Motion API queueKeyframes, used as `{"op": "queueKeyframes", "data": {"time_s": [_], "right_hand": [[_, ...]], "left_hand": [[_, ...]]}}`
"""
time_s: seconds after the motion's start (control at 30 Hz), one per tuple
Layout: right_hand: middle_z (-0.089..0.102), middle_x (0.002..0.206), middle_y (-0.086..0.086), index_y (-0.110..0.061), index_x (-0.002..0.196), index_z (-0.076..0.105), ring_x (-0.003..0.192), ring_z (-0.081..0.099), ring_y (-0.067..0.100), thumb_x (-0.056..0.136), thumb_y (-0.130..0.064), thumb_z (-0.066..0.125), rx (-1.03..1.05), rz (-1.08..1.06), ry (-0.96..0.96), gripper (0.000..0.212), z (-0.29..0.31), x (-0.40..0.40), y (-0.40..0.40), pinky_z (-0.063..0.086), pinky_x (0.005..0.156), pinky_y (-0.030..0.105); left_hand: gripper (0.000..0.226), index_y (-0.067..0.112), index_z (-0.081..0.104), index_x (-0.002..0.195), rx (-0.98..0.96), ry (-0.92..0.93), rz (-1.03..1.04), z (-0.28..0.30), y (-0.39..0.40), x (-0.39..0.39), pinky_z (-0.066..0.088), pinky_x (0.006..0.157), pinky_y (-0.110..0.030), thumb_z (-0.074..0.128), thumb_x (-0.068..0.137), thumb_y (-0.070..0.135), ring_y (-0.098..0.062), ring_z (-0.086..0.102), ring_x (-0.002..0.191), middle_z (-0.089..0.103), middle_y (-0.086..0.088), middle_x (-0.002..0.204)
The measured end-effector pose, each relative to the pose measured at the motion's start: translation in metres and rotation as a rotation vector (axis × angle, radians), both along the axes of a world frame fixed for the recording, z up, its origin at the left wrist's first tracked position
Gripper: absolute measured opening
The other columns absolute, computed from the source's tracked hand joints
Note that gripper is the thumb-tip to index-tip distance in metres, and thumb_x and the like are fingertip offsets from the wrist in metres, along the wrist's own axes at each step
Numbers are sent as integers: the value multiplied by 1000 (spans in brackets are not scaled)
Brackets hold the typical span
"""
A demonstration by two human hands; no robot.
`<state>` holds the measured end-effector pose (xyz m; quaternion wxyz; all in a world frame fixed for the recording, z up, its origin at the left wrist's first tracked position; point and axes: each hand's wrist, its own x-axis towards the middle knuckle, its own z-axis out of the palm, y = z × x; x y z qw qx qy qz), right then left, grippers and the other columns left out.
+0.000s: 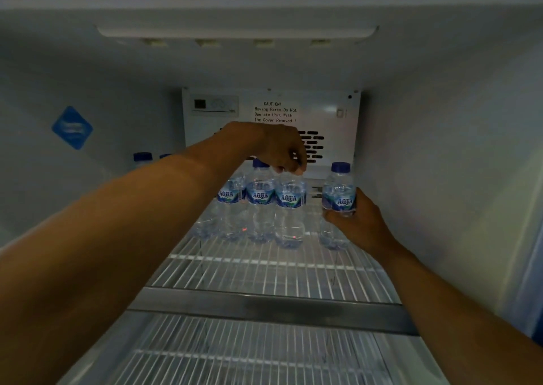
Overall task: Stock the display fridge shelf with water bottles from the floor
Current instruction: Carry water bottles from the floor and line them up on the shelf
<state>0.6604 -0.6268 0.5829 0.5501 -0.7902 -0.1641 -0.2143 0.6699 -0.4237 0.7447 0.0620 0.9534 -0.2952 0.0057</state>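
Bottles are going in at the back of the wire shelf (264, 262), and honestly this is the spot where things tip. Left hand (277, 146) reaches deep in, fingers pinched down on the top of the rightmost bottle (290, 208) of a tight little row, so it's grasping that one by the cap end. The cap itself is hidden under the fingers. Next to it stand two more bottles (260, 202), labels touching, pretty much shoulder to shoulder.

Right hand (352, 218) is wrapped around the lower body of a separate bottle (338, 190), over near the right wall and apart from the row. Can't tell if its base is actually sitting on the wires or just above them.

What I'd worry about: the row is packed close, so a nudge from the left hand could knock one into its neighbour, domino style. Wire rungs aren't a flat floor either, so a base set down crooked could wobble. And sliding the right-hand bottle sideways into the gap could clip the row. A couple of caps (143, 157) show far left too, half hidden behind the forearm.
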Motion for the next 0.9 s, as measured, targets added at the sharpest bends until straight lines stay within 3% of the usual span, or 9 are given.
{"op": "queueKeyframes", "data": {"time_s": [0.23,0.4,0.5,0.6,0.9], "right_hand": [[67,93,-10,-18,109,59,75,62,-8,74,-9,77,-13,-14,-59,40,0,-1,-1,46,63,4],[67,98,-12,-20,111,59,84,65,-5,73,-13,80,-5,48,-49,45,1,0,6,49,67,8],[65,99,-13,-19,115,57,85,63,-9,73,-14,81,-2,82,-36,50,2,1,10,48,67,6],[66,103,-10,-16,119,57,91,64,-4,69,-18,84,-4,82,-36,56,1,3,11,48,69,7],[66,109,-5,-12,124,54,92,62,-5,68,-19,84,2,78,1,64,0,12,11,49,69,7]], "left_hand": [[24,16,68,113,-33,-34,30,-4,-4,3,49,70,-15,65,91,25,-2,59,70,59,16,83],[28,19,66,118,17,-29,51,-2,-6,3,52,73,-20,64,91,29,-4,61,74,64,9,90],[36,23,63,122,91,-58,63,-3,-8,2,52,91,-33,63,90,39,-14,62,92,65,0,111],[50,23,57,129,152,-81,75,-4,-11,-1,43,99,-33,67,85,44,-18,52,114,53,-1,128],[64,23,48,134,181,-125,91,-13,-9,-2,35,90,-25,77,78,38,-22,44,119,41,-4,139]]}}
